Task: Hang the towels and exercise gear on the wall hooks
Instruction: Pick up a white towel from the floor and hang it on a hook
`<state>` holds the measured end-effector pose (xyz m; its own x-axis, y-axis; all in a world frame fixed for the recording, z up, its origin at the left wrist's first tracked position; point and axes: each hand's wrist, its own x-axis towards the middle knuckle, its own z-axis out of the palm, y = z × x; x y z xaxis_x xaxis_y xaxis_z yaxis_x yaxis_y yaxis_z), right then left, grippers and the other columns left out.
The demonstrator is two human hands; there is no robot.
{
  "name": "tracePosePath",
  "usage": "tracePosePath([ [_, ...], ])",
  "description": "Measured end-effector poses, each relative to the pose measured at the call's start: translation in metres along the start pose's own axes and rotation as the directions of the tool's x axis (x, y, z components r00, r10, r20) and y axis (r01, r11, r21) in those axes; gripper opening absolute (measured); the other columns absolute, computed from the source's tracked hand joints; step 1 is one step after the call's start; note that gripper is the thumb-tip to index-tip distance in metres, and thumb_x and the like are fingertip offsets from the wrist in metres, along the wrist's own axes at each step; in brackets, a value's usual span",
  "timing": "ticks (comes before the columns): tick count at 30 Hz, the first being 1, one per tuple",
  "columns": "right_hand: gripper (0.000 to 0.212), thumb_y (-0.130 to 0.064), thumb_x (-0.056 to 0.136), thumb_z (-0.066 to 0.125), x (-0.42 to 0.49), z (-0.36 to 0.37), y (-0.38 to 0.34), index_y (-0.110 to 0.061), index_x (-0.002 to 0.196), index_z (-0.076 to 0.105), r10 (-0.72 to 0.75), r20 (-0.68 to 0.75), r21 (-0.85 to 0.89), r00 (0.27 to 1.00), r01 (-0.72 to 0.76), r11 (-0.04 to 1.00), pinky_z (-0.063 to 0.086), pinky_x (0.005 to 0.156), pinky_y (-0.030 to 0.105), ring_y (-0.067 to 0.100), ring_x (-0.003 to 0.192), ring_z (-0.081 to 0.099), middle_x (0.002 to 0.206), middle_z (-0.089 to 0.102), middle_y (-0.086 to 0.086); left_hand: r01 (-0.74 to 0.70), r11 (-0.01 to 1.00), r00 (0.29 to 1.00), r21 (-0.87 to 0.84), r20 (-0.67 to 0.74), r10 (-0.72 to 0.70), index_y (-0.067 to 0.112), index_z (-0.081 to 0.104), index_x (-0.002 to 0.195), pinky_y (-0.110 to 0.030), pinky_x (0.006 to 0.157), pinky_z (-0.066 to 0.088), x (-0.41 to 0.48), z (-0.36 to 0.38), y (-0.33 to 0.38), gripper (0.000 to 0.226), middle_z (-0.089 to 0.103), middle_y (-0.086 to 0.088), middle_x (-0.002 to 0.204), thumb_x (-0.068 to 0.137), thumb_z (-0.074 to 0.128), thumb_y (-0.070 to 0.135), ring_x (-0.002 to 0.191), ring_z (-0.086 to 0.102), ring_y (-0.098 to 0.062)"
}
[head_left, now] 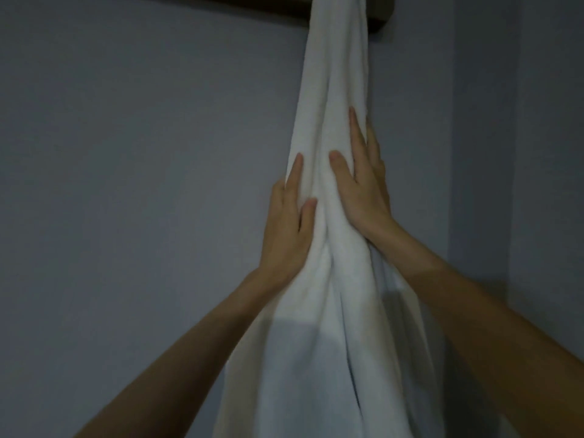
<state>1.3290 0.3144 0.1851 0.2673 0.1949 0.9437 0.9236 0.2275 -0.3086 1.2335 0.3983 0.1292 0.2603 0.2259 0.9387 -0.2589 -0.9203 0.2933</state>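
The left hand is pressing against the left edge of the white towel and the right hand is pressing its right side, a little higher. Both are lying flat with straight fingers (thumbs spread on the cloth). The towel is hanging bunched from a dark wooden rail at the top, fanning out downward against the grey wall.

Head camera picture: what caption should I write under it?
Left hand and right hand press a white towel hanging from a dark rack on a grey wall.
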Motion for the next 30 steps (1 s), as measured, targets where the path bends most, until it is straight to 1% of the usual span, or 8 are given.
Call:
tracePosePath([
  [3,0.056,-0.044,0.099,0.032,-0.032,-0.001,0.008,-0.045,0.145,0.001,0.057,0.029,-0.040,0.998,-0.056,0.998,0.015,0.118,0.048,0.013,0.144,0.015,0.158,0.009,-0.007,0.060,0.998,0.998,-0.036,-0.015,-0.061,0.037,0.011,0.147,-0.015,0.105,0.029,-0.037,0.006,-0.005,0.055,0.031,0.015,0.129,0.101,0.039,0.027,0.115,0.033,0.019],
  [6,0.057,-0.051,0.096,0.034,-0.066,-0.002,0.018,-0.048,0.144,0.004,0.148,0.061,-0.063,0.987,-0.144,0.988,0.017,0.118,0.047,0.014,0.143,0.019,0.157,0.012,-0.009,0.132,0.988,0.991,-0.078,-0.017,-0.134,0.046,0.011,0.144,-0.036,0.110,0.033,-0.073,0.014,-0.006,0.054,0.037,0.009,0.127,0.100,0.038,0.033,0.118,0.040,0.002],
  [9,0.059,-0.059,0.093,0.033,-0.099,-0.002,0.027,-0.049,0.144,0.006,0.254,0.100,-0.053,0.962,-0.250,0.967,0.018,0.117,0.048,0.015,0.143,0.021,0.157,0.012,-0.010,0.205,0.977,0.979,-0.057,-0.004,-0.206,0.054,0.005,0.142,-0.044,0.110,0.034,-0.112,0.023,-0.007,0.056,0.038,0.003,0.129,0.095,0.035,0.051,0.123,0.042,-0.013],
  [13,0.058,-0.054,0.095,0.032,-0.138,-0.008,0.037,-0.041,0.147,0.009,0.322,0.138,-0.064,0.936,-0.316,0.946,0.020,0.118,0.044,0.015,0.142,0.022,0.157,0.012,-0.008,0.274,0.961,0.958,0.035,0.079,-0.276,0.058,-0.005,0.139,-0.039,0.115,0.022,-0.163,0.032,-0.005,0.071,0.021,0.000,0.149,0.084,0.039,0.064,0.137,0.026,-0.016],
  [20,0.051,-0.046,0.099,0.022,-0.199,-0.025,0.048,-0.044,0.146,0.003,0.413,0.283,-0.285,0.866,-0.335,0.898,0.020,0.113,0.037,0.026,0.141,0.023,0.159,0.003,-0.005,0.343,0.938,0.913,0.044,0.219,-0.345,0.041,-0.007,0.141,-0.016,0.114,0.006,-0.213,0.040,-0.013,0.070,-0.010,0.005,0.156,0.096,0.046,0.037,0.141,0.000,-0.002],
  [23,0.050,-0.043,0.100,0.022,-0.221,-0.039,0.056,-0.043,0.146,0.002,0.400,0.357,-0.326,0.844,-0.289,0.900,0.025,0.114,0.041,0.028,0.141,0.024,0.159,0.005,-0.001,0.398,0.917,0.877,0.016,0.287,-0.385,0.038,-0.003,0.141,-0.001,0.107,0.003,-0.231,0.038,-0.007,0.066,-0.008,0.005,0.156,0.095,0.045,0.037,0.143,-0.004,-0.004],
  [26,0.053,-0.040,0.100,0.028,-0.232,-0.054,0.059,-0.037,0.148,0.005,0.420,0.475,-0.326,0.774,-0.288,0.900,0.026,0.114,0.042,0.029,0.143,0.021,0.159,0.006,0.005,0.488,0.864,0.803,0.121,0.326,-0.499,0.023,-0.003,0.147,-0.016,0.112,-0.001,-0.234,0.033,0.001,0.068,-0.002,0.009,0.155,0.099,0.045,0.022,0.146,-0.006,-0.016],
  [30,0.057,-0.050,0.096,0.032,-0.236,-0.081,0.049,-0.043,0.146,0.006,0.509,0.568,-0.363,0.646,-0.359,0.860,0.018,0.118,0.045,0.028,0.145,0.015,0.160,0.004,0.004,0.594,0.782,0.680,0.190,0.401,-0.614,0.027,-0.001,0.149,-0.027,0.113,0.016,-0.237,0.011,0.030,0.066,0.005,0.006,0.159,0.099,0.041,0.030,0.146,0.010,-0.019],
])
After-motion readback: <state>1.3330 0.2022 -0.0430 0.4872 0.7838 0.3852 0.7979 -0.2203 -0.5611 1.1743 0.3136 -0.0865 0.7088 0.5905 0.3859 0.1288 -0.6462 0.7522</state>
